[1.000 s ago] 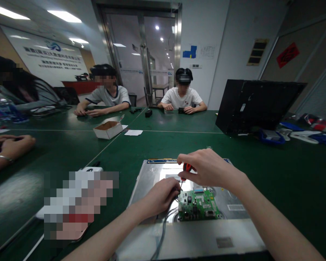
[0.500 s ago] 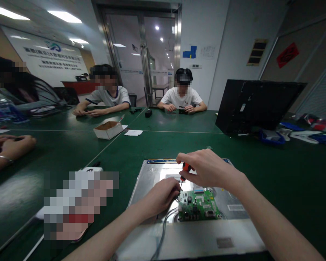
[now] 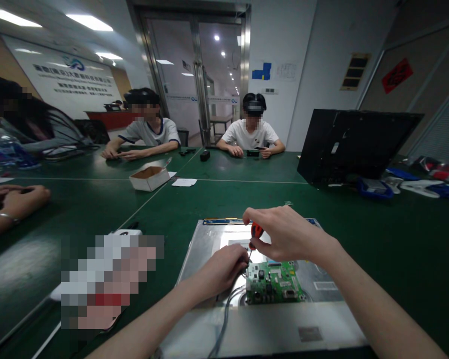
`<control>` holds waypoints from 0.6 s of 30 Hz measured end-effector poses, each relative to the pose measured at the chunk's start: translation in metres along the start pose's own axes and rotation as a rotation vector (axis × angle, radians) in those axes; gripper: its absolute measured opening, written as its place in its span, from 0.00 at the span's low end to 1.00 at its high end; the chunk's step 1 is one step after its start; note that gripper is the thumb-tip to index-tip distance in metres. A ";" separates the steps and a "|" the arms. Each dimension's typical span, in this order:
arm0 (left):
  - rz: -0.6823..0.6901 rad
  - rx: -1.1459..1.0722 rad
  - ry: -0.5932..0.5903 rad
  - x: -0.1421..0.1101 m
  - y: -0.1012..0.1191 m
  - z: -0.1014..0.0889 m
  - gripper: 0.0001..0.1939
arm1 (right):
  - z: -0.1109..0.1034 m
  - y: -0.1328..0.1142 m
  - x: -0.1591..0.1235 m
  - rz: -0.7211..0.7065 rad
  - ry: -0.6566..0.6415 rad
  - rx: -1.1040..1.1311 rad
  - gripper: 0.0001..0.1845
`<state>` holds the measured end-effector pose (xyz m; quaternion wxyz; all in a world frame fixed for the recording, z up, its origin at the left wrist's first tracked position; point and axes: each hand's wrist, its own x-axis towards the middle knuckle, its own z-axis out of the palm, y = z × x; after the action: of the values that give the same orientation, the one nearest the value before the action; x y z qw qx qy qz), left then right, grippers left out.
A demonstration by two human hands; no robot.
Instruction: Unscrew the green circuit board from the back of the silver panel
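My right hand [image 3: 279, 232] is closed around the red and black handle of a screwdriver [image 3: 256, 231]. The shaft points down at the upper left corner of a green circuit board [image 3: 273, 282]. My left hand [image 3: 228, 264] is closed at that same corner, its fingertips beside the screwdriver's tip; what they pinch, if anything, is hidden. The board lies on the silver metal back of a display panel [image 3: 204, 249]. Grey cables [image 3: 224, 319] run from beneath my left hand toward the panel's near edge.
On the green table [image 3: 164, 209], a blurred-out white and pink item [image 3: 112, 279] lies to the left. Farther off stand an open white box [image 3: 148, 178] and a black monitor [image 3: 355, 144]. Several people sit around the table; one person's hands [image 3: 22, 202] rest at far left.
The screwdriver handle has turned slightly in my right hand. My left hand and the circuit board stay in place. Across the table, a person's hands have shifted around a small black object.
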<state>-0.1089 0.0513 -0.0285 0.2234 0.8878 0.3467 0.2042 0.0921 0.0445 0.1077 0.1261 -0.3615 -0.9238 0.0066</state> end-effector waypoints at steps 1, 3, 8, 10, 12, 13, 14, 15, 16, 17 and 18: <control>0.001 0.004 0.003 0.000 -0.001 0.001 0.04 | -0.001 0.000 -0.001 -0.003 0.002 0.008 0.13; 0.002 0.019 0.013 0.000 -0.002 0.002 0.04 | -0.001 0.000 -0.001 -0.001 0.001 0.003 0.13; 0.010 0.026 0.011 0.000 -0.001 0.001 0.05 | 0.001 0.001 0.000 0.016 -0.002 -0.058 0.07; 0.005 0.026 0.008 0.000 0.000 0.000 0.05 | 0.001 0.001 0.000 0.008 0.007 -0.047 0.09; -0.006 0.030 0.007 0.000 0.001 0.000 0.05 | 0.000 0.000 -0.001 0.000 0.010 -0.023 0.12; -0.012 0.034 0.007 0.000 0.001 0.000 0.05 | 0.000 0.000 -0.001 -0.003 0.007 -0.014 0.12; -0.017 0.038 0.004 0.000 0.001 0.000 0.05 | 0.000 0.000 -0.001 -0.004 0.003 -0.011 0.12; -0.022 0.041 -0.001 0.000 0.001 0.000 0.05 | 0.000 0.001 -0.001 -0.001 -0.001 -0.014 0.12; -0.025 0.044 -0.005 0.000 0.001 0.000 0.05 | 0.000 0.001 0.000 0.003 -0.006 -0.023 0.11; -0.026 0.045 -0.006 0.000 0.001 0.000 0.05 | 0.000 0.001 0.000 0.009 -0.010 -0.034 0.10; -0.025 0.045 -0.007 0.000 0.001 0.000 0.05 | 0.000 0.002 0.000 0.015 -0.008 -0.048 0.08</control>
<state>-0.1081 0.0507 -0.0278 0.2072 0.8888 0.3616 0.1906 0.0931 0.0457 0.1074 0.1135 -0.3714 -0.9214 -0.0130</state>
